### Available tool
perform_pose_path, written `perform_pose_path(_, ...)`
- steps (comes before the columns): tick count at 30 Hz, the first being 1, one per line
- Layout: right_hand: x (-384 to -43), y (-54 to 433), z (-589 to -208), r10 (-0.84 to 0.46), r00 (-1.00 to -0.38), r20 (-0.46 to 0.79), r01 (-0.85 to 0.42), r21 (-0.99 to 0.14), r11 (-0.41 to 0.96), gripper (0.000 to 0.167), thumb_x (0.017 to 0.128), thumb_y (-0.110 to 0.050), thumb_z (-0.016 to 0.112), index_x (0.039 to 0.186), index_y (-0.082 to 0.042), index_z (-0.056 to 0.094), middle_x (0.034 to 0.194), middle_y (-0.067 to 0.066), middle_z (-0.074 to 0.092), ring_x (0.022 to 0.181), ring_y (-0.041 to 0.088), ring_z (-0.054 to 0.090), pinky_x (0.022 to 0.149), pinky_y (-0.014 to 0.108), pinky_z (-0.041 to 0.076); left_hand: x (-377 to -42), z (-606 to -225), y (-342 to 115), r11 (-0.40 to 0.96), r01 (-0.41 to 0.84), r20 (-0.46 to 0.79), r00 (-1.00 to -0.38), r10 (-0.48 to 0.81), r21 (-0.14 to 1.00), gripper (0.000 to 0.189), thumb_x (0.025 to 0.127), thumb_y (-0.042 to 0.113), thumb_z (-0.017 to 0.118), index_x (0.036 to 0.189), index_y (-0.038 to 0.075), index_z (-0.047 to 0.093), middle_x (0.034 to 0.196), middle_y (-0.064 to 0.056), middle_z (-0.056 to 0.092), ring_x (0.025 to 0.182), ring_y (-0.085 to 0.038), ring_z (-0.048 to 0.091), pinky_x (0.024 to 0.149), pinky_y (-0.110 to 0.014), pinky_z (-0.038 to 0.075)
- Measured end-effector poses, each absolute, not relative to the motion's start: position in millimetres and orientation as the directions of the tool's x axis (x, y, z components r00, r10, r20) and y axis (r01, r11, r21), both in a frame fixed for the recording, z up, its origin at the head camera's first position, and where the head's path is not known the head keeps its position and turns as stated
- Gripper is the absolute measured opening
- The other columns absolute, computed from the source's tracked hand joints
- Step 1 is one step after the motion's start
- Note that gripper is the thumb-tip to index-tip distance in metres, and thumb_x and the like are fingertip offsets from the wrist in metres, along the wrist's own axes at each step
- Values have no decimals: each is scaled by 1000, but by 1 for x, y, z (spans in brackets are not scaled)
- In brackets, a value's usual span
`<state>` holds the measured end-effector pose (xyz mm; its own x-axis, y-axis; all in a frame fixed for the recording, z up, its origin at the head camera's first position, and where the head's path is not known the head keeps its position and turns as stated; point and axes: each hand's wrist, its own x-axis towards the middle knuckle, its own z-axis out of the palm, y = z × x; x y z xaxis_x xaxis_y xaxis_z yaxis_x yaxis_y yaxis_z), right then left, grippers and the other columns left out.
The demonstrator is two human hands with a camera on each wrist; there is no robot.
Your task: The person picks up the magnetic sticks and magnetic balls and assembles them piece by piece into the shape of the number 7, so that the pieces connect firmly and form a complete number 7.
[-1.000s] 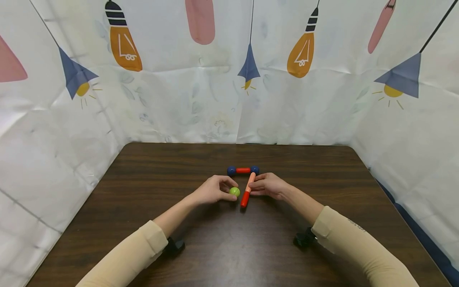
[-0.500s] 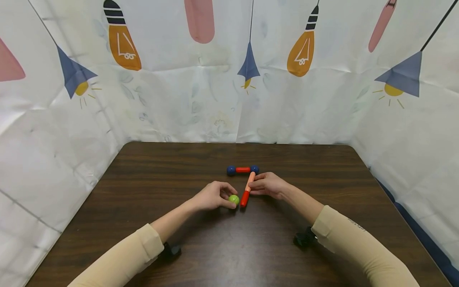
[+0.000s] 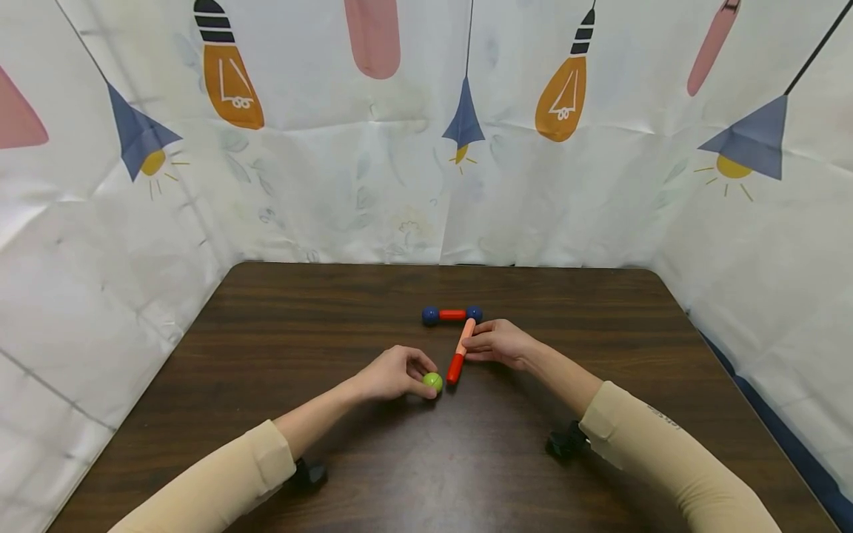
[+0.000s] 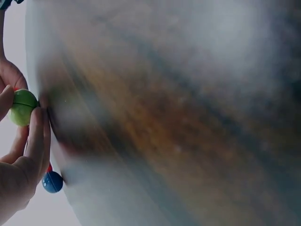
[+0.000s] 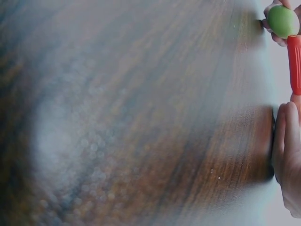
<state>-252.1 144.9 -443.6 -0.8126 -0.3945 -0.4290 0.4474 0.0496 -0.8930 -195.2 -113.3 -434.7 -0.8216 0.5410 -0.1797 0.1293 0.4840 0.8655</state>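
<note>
My left hand pinches a small green ball between thumb and fingers, near the middle of the table. Close by on the right, my right hand grips a rod by its peach half; its red half points towards me. The rod's far end meets the right-hand one of two dark blue balls, which a short red rod joins. In the left wrist view the green ball sits between the fingertips. From the right wrist, the ribbed red half appears just below the green ball.
A dark wood-grain table lies under both hands. White curtains printed with lamps and bulbs stand behind it and along both sides. Dark wrist devices hang below the sleeves.
My left hand has drawn the green ball towards me and slightly left, past the near end of the red and peach rod. My right hand and the rods stay in place.
</note>
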Motion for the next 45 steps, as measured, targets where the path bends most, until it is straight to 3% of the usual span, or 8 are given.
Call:
perform_pose_path(10,-253,146,-443,-410,-811,-418,441,-897,43,54,101,6,59,146,19,32,116,23,63,96,23,71,94,39,54,-186,-434,-109,486,106,-185,-839,512,867,33,82,15,88,108,4,72,97,1,70,90,-15,69,82,-30,56)
perform_pose_path(31,-252,147,-443,-411,-812,-414,439,-898,39,48,101,7,58,143,19,37,111,20,64,94,22,71,92,38,55,-168,-437,-99,360,-1,-181,-865,467,933,34,84,10,86,109,1,67,98,-6,70,91,-18,70,80,-30,54)
perform_pose_path(45,-253,147,-445,-422,-814,-399,417,-907,55,46,101,6,57,141,19,39,111,19,66,95,21,71,93,37,55,-167,-436,-94,356,11,-169,-866,470,934,34,83,8,86,108,2,65,100,-7,68,92,-19,68,80,-34,55)
